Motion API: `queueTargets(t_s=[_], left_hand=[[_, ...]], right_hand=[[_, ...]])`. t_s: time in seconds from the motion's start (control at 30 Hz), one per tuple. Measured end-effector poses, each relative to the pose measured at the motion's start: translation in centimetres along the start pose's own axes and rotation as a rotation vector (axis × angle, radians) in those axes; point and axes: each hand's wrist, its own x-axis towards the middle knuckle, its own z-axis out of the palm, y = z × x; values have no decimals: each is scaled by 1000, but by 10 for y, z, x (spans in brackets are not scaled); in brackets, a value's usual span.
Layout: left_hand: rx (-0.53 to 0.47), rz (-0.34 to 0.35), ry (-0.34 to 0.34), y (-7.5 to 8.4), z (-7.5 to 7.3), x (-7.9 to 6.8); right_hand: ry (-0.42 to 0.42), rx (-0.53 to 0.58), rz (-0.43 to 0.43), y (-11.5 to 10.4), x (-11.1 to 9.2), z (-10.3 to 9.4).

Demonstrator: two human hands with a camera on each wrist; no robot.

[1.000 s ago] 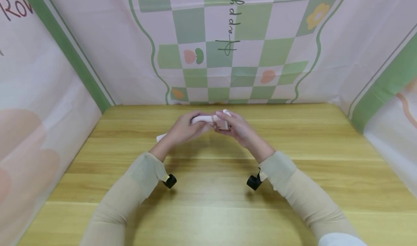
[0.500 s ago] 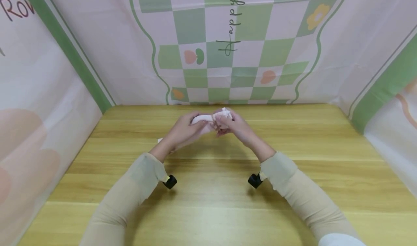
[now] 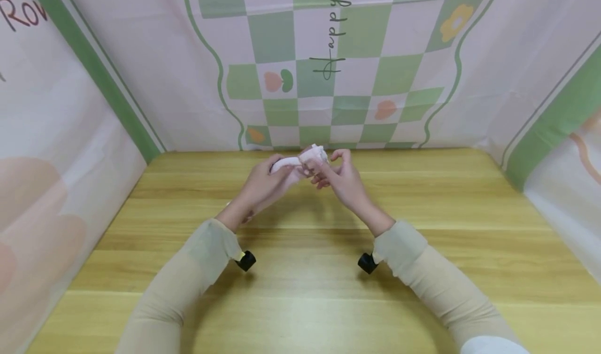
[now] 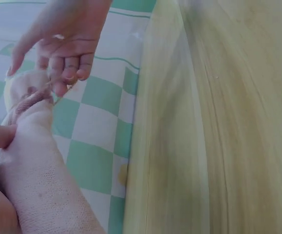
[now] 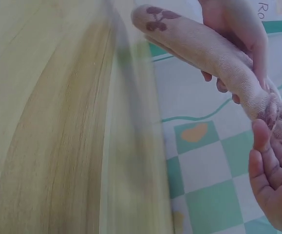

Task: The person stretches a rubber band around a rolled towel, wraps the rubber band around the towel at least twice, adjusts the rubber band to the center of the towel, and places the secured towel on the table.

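A pale pink towel (image 5: 214, 53) with a dark cherry print on one end is folded into a long roll. My left hand (image 3: 263, 182) grips the roll around its middle, the thumb lying along the top. Near the right end the cloth is gathered (image 4: 31, 100) into a narrow neck, with a thin light cord (image 4: 56, 101) at it. Beyond that neck the end flares out. My right hand (image 3: 349, 184) is at the neck, its lower fingers bent around the cord and the index finger raised away. The towel's other end is mostly hidden behind my left wrist.
A wooden table (image 3: 300, 291) lies below both hands. Behind it hangs a green and white checked cloth backdrop (image 3: 357, 109), with further printed cloth at both sides. Black wrist cameras (image 3: 246, 260) stick out under the sleeves.
My right hand has loosened from around the towel's end and its index finger has lifted. The flared end has risen and shifted slightly left; my left hand keeps its grip.
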Motion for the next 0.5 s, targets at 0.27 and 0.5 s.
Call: queueTargets(t_s=[0.27, 0.5], left_hand=[[-19, -17, 61, 1, -3, 2], [-8, -12, 95, 1, -5, 3]], right_hand=[[43, -53, -103, 0, -3, -1], [50, -98, -130, -3, -8, -3]])
